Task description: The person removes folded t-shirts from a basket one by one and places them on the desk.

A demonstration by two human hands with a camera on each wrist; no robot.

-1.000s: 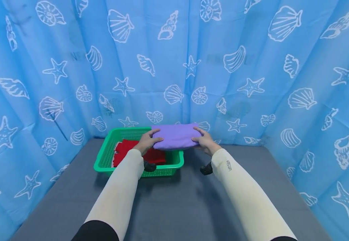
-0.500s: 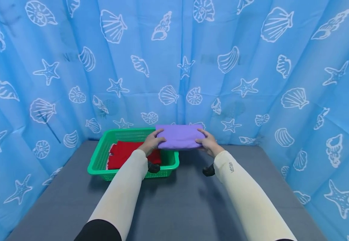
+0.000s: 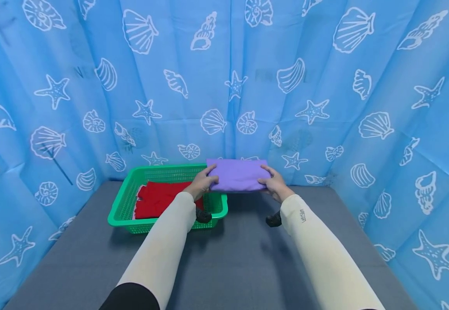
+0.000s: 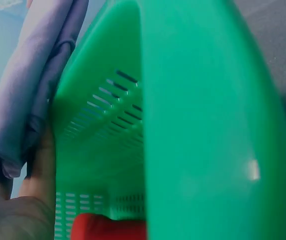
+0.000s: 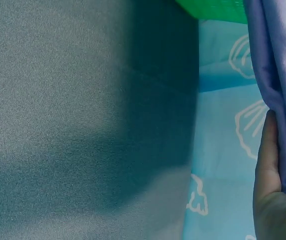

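Note:
Both hands hold a folded purple cloth (image 3: 239, 175) level in the air, at the right end of the green basket (image 3: 168, 221). My left hand (image 3: 202, 183) grips its left edge, thumb on top and fingers reaching underneath. At the opposite edge my right hand (image 3: 276, 183) pinches it the same way. The folded layers of the purple cloth (image 4: 25, 85) show edge-on in the left wrist view, beside the basket rim (image 4: 198, 125). In the right wrist view, fingers (image 5: 269, 160) lie under the cloth (image 5: 278, 75). A folded red cloth (image 3: 160, 200) lies inside the basket.
The basket stands on a grey tabletop (image 3: 232, 267) at the back left. A blue curtain (image 3: 263, 103) with white shells and starfish hangs behind and along both sides. A black wrist device (image 3: 274, 219) sits under each forearm.
The head view has turned slightly, so the basket appears further left. Both hands have carried the purple cloth to the right, away from over the basket toward its right end.

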